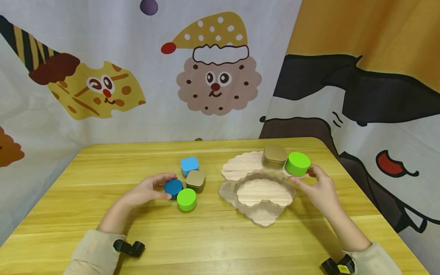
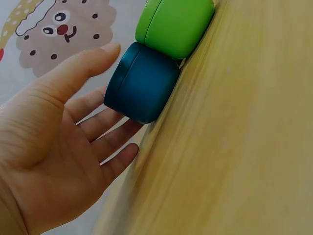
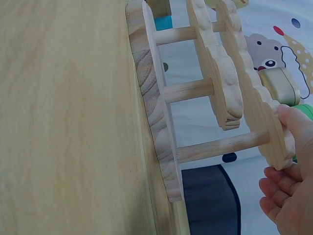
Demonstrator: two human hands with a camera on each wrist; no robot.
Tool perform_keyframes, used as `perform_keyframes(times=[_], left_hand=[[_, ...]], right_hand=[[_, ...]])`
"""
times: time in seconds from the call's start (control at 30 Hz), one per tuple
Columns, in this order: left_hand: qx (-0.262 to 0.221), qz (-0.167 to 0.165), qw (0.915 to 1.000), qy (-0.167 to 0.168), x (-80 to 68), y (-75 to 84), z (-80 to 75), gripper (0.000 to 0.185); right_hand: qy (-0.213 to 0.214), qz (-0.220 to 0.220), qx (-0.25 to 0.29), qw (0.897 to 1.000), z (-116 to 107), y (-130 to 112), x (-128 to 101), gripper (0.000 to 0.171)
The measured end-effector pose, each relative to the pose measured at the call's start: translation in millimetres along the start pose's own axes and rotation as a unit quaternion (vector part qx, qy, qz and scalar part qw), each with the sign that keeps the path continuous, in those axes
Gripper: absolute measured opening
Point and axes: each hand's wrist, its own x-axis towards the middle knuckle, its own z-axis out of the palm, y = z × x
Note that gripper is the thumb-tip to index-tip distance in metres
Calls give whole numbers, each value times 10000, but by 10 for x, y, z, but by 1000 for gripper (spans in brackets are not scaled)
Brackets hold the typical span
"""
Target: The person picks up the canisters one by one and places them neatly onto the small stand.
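On the left, my left hand [image 1: 149, 190] is placed around a dark blue round tin [image 1: 173, 187] standing on the table. In the left wrist view its fingers [image 2: 115, 139] extend loosely behind the tin, and the thumb tip lies near the lid's edge. At the right, my right hand [image 1: 319, 191] holds a bright green round tin [image 1: 298, 163] between thumb and fingers, at the end of the top tier of a wooden scalloped stand [image 1: 264, 193]. A gold square tin [image 1: 274, 157] sits on that tier beside the green one.
Close to the dark blue tin stand another green round tin [image 1: 187, 199], a gold square tin [image 1: 196, 180] and a light blue square tin [image 1: 190, 165]. A printed cartoon curtain [image 1: 154, 126] hangs behind the wooden table [image 1: 192, 244]. Dowels [image 3: 222, 147] join the stand's tiers.
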Motion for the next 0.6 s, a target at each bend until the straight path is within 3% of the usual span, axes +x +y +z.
perform_keyframes(times=[0.6], left_hand=[[-6,-197,9997,139,0,-23,30,64]], right_hand=[[30,-39,-2,10000,0,3,-6,56]])
